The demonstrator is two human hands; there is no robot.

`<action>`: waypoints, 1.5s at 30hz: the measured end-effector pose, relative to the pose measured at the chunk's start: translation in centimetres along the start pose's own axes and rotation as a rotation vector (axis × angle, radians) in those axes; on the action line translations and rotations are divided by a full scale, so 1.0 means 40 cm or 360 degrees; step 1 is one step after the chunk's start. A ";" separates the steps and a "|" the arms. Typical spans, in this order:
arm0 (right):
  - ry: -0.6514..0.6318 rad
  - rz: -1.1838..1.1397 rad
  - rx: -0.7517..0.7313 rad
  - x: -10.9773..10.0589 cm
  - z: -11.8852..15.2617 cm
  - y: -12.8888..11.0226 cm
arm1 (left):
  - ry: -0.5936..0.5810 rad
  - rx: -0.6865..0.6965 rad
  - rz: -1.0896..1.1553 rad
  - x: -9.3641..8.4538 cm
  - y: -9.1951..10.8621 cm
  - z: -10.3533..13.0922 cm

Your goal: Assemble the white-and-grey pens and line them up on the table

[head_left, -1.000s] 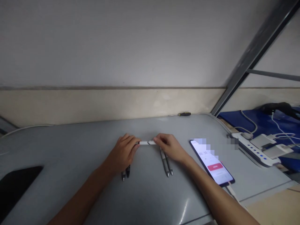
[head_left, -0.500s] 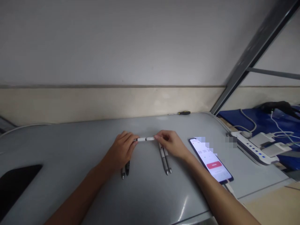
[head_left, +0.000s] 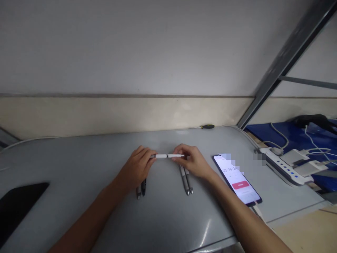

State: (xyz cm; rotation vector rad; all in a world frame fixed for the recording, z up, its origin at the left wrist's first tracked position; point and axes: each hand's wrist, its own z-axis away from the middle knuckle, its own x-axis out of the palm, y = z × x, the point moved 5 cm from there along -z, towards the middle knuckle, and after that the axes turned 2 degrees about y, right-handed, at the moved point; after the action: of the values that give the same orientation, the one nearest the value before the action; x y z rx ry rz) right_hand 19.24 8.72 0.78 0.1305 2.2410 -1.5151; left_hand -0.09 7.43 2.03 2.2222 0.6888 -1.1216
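Note:
A white pen (head_left: 161, 156) with a dark band lies level between my two hands, above the grey table. My left hand (head_left: 139, 166) is closed round its left end, and my right hand (head_left: 191, 160) pinches its right end, the tip showing between thumb and fingers. Two pens with grey grips and metal tips (head_left: 186, 182) rest side by side below my right hand, their upper ends partly hidden by it. Below my left hand the lower ends of a grey pen (head_left: 138, 192) and a black pen (head_left: 143, 187) stick out.
A phone (head_left: 238, 181) with a lit timer screen lies right of my right hand, a cable at its lower end. Further right is a power strip (head_left: 285, 168) with chargers. A screwdriver (head_left: 207, 126) lies by the wall. A black object (head_left: 22, 207) is at left.
The white pen has shifted slightly right. My right hand's fingers have changed their hold, and more of the pen's right end now shows. My left hand has hardly moved.

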 end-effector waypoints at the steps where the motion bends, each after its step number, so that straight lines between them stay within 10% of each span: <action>1: -0.0016 0.0037 0.0025 0.001 0.000 0.002 | 0.0006 0.0008 -0.0003 -0.001 0.001 -0.001; 34: -0.0100 0.0555 -0.0245 0.027 0.020 -0.035 | 0.0013 -0.0136 0.0055 -0.006 -0.014 0.005; 45: 0.0266 -0.1277 0.0381 0.025 -0.004 0.008 | -0.0034 0.0034 0.0054 -0.013 0.024 0.002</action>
State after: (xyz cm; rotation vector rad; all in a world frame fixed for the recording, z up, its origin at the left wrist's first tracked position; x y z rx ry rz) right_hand 18.39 8.83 0.17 -0.6737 2.3576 -2.2344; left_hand 0.25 6.58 2.66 2.2280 0.6308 -1.1393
